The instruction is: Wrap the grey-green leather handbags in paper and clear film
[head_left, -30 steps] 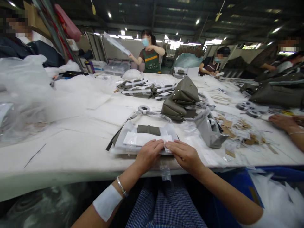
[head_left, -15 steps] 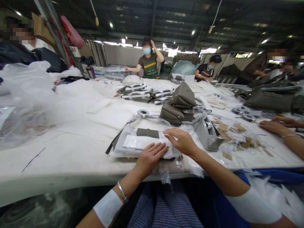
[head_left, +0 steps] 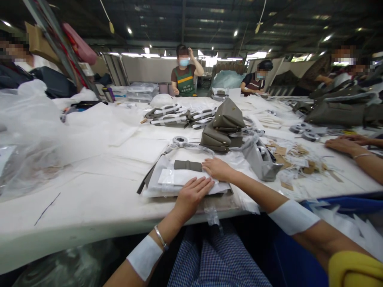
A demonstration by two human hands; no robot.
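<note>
A dark grey handbag lies flat at the table's front edge, its front covered by white wrapping paper [head_left: 154, 179]. On top are a dark olive-grey folded strap piece [head_left: 188, 165] and a white paper strip [head_left: 175, 176] with clear tape. Plastic-wrapped handles [head_left: 180, 140] stretch out behind the bag. My left hand [head_left: 195, 194] rests flat on the bag's lower front, fingers stretched out. Beyond it, my right hand [head_left: 218, 169] lies with extended fingers on the wrapping, its fingertips by the strap piece's right end. I see nothing held in either hand.
Behind the bag stand stacked olive-grey bags [head_left: 223, 123] and wrapped handles [head_left: 170, 117]. A grey wrapped bag [head_left: 260, 159] and scattered tags [head_left: 295, 159] are to the right, near another person's hands [head_left: 344, 145]. Clear plastic [head_left: 32, 135] piles up left. A masked person [head_left: 185, 77] is across the table.
My right hand has lowered from a raised, curved pose to lie flat on the wrapping, slightly further left. The person across has drawn an arm back from the plastic-wrapped stack.
</note>
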